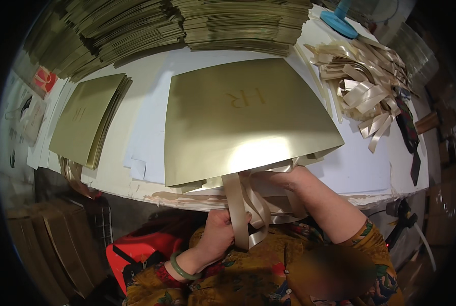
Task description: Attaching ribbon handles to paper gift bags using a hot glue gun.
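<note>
A flat gold paper bag [243, 120] lies on the white table [365, 171], its open end over the near edge. My right hand [281, 178] reaches under that end, fingers partly hidden by the bag. My left hand [220, 232] is below the table edge, closed on a cream satin ribbon [237, 206] that hangs from the bag's mouth, with further loops of ribbon [269, 209] beside it.
A pile of cut cream ribbons [365, 84] lies at the right. Another stack of flat gold bags [88, 120] sits at the left, tall stacks [187, 23] at the back. A blue tool [338, 23] is far right; a red bag [136, 252] and cardboard boxes [39, 245] sit on the floor.
</note>
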`<state>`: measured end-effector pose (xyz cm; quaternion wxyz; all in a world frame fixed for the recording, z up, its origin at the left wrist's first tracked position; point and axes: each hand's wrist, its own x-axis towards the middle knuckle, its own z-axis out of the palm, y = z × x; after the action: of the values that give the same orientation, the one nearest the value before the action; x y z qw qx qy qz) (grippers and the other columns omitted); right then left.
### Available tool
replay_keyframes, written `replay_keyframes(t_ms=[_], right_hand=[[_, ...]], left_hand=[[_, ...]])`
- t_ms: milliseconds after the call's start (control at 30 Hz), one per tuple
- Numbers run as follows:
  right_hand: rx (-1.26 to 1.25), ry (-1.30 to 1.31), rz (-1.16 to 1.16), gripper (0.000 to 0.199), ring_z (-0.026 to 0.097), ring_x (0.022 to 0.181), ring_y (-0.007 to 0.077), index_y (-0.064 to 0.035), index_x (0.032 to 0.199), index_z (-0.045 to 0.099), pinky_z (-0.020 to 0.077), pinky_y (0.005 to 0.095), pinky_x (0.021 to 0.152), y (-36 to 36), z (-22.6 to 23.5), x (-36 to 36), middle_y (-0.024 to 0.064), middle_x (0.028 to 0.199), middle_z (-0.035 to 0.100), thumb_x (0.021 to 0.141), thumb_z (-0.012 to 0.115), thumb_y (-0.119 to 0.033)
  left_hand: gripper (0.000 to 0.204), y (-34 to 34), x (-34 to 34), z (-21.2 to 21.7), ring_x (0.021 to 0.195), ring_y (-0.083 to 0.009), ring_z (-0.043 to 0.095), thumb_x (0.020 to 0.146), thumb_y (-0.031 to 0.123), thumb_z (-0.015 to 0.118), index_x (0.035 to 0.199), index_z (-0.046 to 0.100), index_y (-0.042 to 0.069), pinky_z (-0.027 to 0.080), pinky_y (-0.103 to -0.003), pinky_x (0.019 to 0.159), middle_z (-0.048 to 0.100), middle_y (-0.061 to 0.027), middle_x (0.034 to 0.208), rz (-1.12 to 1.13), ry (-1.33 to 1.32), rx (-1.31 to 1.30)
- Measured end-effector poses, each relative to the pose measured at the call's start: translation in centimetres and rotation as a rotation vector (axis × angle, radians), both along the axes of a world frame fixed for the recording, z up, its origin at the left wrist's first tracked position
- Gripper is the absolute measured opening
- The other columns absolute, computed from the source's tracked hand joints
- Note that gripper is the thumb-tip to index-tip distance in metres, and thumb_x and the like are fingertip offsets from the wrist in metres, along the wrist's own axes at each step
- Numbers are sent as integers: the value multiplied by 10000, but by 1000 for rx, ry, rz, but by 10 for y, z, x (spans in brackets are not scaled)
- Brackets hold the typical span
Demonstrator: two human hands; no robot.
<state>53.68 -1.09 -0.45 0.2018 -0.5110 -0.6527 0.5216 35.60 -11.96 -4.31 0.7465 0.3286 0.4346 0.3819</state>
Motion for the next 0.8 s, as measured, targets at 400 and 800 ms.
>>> replay_keyframes(t_ms=[400,800], right_hand=[[-77,162,-94,450,585,1139,196,-90,1265,594,468,340,953,4,-29,7,73,1220,630,834,717,-117],[-131,422,-40,503,584,1122,189,-65,1280,572,456,320,966,5,-54,18,75,1221,626,809,744,-103]], left_hand=[[148,5,-19,24,469,-5,456,924,88,617,903,725,-10,307,-179,411,618,28,638,20,17,-168],[313,33,-11,14,1016,-395,596,691,58,672,960,589,-80,523,-433,830,562,-241,1070,-72,1263,1412]])
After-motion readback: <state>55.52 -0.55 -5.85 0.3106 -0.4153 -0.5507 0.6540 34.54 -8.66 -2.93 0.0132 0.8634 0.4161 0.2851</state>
